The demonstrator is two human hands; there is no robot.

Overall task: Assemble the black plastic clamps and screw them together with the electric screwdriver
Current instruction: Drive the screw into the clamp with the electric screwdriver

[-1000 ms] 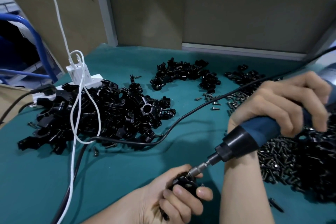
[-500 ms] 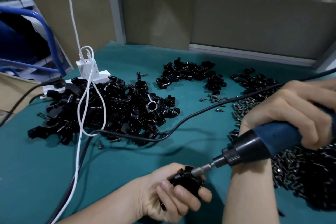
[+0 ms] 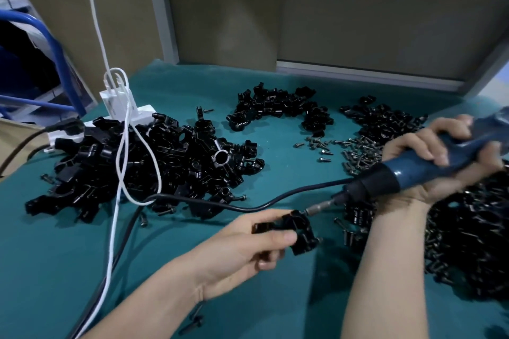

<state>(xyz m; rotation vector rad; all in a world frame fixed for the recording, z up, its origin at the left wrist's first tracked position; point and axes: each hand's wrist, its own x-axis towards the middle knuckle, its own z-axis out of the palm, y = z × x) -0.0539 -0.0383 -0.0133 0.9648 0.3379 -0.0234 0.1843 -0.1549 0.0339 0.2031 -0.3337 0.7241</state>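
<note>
Near the front middle of the teal tabletop (image 3: 68, 256), the left grip (image 3: 242, 248) is clamped on a black plastic clamp (image 3: 298, 231), thumb on top and curled fingers beneath, holding it just above the cloth. From the right, the right grip (image 3: 429, 157) is wrapped around the blue body of the electric screwdriver (image 3: 407, 170), which slants down and to the left. Its metal bit (image 3: 319, 205) reaches the upper right corner of the held clamp, though motion blur hides whether the tip sits in a screw head. A black cord (image 3: 220, 202) curves across the tabletop from near the screwdriver's nose toward the left, then runs to the near edge. On the left lies a big heap of black clamps (image 3: 137, 170), with a white cable (image 3: 121, 173) looped over it and running on to the near edge beside the cord. Behind that heap, at the far left, stands a white power strip (image 3: 115, 107) with a plug in it. A smaller arc of clamp parts (image 3: 275, 107) lies at the far middle, and another cluster (image 3: 382, 118) sits to its right. Between these and the right grip lies a scatter of small metal screws (image 3: 360, 154). Another dark pile of parts and screws (image 3: 473, 228) fills the near right, partly behind the right forearm. A few loose screws (image 3: 192, 322) lie by the near edge, under the left forearm. Blue tubing (image 3: 49, 44) shows beyond the tabletop at the far left.
</note>
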